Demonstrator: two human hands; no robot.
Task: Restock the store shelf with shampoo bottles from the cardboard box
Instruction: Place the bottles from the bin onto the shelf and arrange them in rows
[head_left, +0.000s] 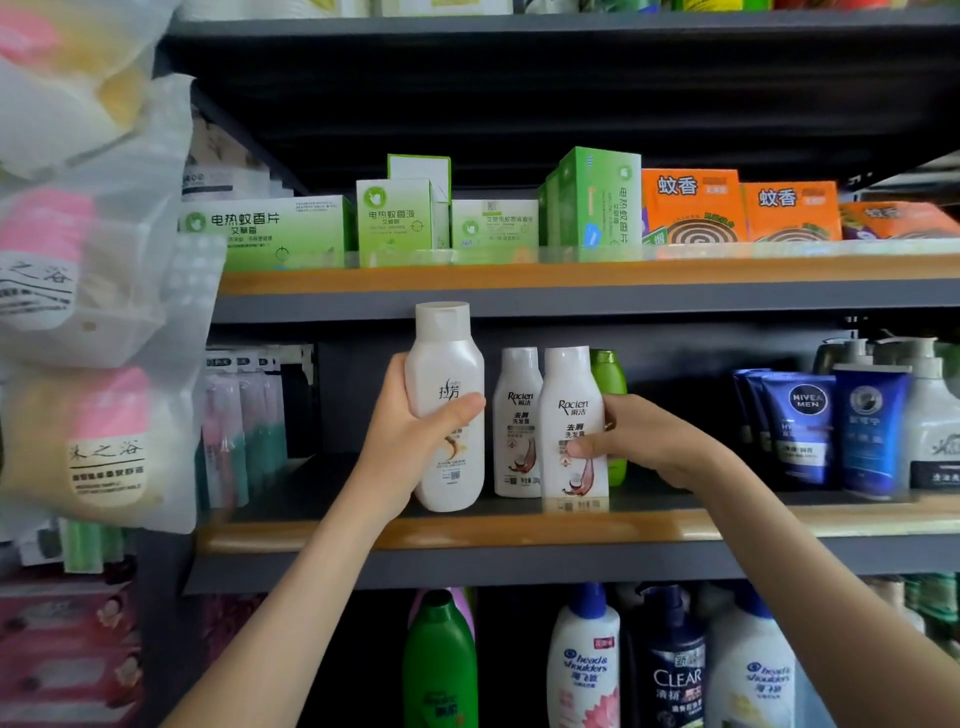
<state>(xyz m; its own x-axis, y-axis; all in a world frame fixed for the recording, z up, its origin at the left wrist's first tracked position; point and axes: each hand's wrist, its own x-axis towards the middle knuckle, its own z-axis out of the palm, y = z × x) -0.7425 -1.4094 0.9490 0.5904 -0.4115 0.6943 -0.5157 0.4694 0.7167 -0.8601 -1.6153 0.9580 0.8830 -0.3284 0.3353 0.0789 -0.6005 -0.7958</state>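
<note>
Partway, I judge: the right hand (639, 439) grips a Racien bottle (571, 431) standing at the shelf (519, 527) front beside its twin (517, 421), the left hand (410, 436) clasps a third bottle (448, 374) just left, seemingly unreleased; the box is unseen.

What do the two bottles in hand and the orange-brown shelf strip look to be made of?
White bottle in the left hand and front Racien bottle in the right hand: probably plastic, with a smooth pearly sheen and moulded caps. Shelf strip: wood-look trim with glossy highlights; real wood or laminate, cannot tell.
</note>
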